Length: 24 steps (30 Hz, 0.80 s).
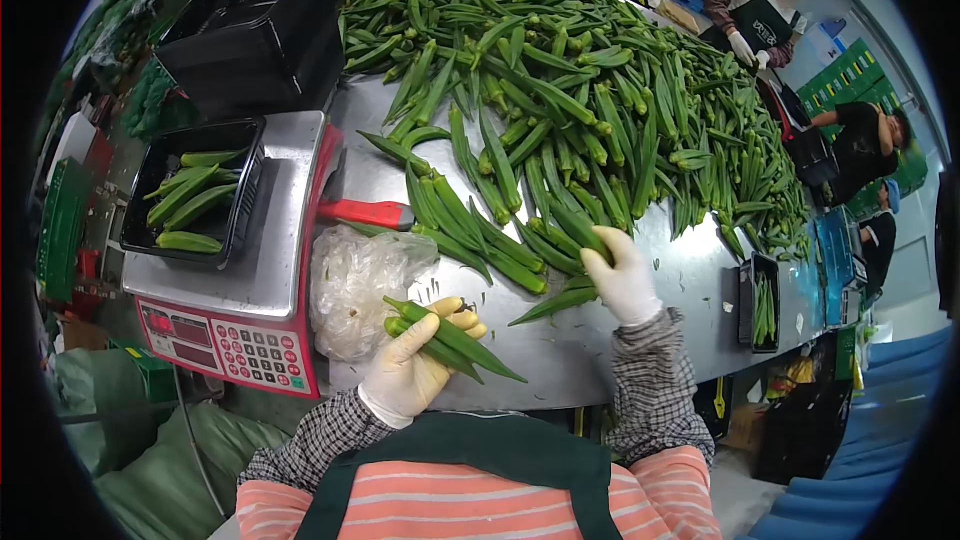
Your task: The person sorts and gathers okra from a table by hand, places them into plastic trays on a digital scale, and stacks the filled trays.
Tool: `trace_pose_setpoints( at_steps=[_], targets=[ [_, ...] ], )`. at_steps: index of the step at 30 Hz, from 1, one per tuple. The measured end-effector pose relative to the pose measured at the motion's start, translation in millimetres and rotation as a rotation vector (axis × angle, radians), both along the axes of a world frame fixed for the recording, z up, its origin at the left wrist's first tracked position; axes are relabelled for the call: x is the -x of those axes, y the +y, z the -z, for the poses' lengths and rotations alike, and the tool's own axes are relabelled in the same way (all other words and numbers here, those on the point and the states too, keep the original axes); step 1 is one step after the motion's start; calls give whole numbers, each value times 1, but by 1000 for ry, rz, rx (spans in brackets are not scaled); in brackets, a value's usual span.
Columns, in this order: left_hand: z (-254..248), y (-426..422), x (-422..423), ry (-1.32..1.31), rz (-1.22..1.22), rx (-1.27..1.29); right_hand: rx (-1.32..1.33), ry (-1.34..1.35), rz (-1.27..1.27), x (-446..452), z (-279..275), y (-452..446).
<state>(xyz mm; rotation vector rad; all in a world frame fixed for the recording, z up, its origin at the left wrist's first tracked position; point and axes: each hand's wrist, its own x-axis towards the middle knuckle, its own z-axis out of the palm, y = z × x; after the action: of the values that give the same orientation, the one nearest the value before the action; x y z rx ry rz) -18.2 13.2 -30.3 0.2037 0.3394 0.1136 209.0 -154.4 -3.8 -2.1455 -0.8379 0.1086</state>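
Note:
My left hand (404, 376), in a pale glove, is closed around a few green okra pods (458, 342) just above the near edge of the metal table. Their tips point to the right. Farther right, my gloved right hand (626, 278) pinches an okra pod (573, 224) at the near side of the heap. Several loose okra (480, 240) lie between the two hands. A large okra pile (600, 90) spreads over the back of the table. Close to my left hand sits a crumpled clear plastic bag (355, 285).
A red-edged scale (215, 340) stands at left, bearing a black tray (250, 210) with several okra. Stacked black trays (245, 50) rise behind it. A red-handled tool (365, 212) lies beside the scale. Another okra tray (764, 315) is at right. Other people work at the far right.

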Motion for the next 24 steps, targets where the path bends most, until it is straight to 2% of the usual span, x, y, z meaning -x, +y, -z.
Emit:
trace_pose_setpoints(
  at_steps=[1, 4, 6, 9, 11, 12, 14, 17, 20, 21, 22, 24],
  targets=[
    [1, 0, 0, -13, 15, 2, -109, 193, -37, -1, -2, -2],
    [-5, 0, -7, -26, 91, 62, -20, 68, -592, 22, -43, 8],
    [-8, -5, -11, -46, 149, 37, 115, -216, -769, 44, -53, 28],
    [-9, -9, -13, -114, 231, -137, -18, -353, -618, 62, -50, 56],
    [-8, -4, -6, -91, 182, -64, -25, -373, -469, 44, -38, 63],
    [-6, -2, -2, -80, 159, -26, 113, -431, -356, 38, -31, 63],
    [-3, 4, 2, -90, 78, 22, 434, -340, -300, 30, -5, 57],
    [0, 4, 3, -96, 22, 61, 547, -350, -225, 25, 12, 59],
    [-2, 4, 4, -93, 42, -8, 549, -172, -280, 20, 3, 55],
    [-1, 5, 5, -107, 31, -3, 456, -73, -256, 15, 0, 51],
    [1, 6, 6, -125, 18, 4, 363, 99, -246, 8, -1, 44],
    [3, 6, 5, -134, 7, 29, 61, 688, -168, 2, -9, 32]
  ],
)
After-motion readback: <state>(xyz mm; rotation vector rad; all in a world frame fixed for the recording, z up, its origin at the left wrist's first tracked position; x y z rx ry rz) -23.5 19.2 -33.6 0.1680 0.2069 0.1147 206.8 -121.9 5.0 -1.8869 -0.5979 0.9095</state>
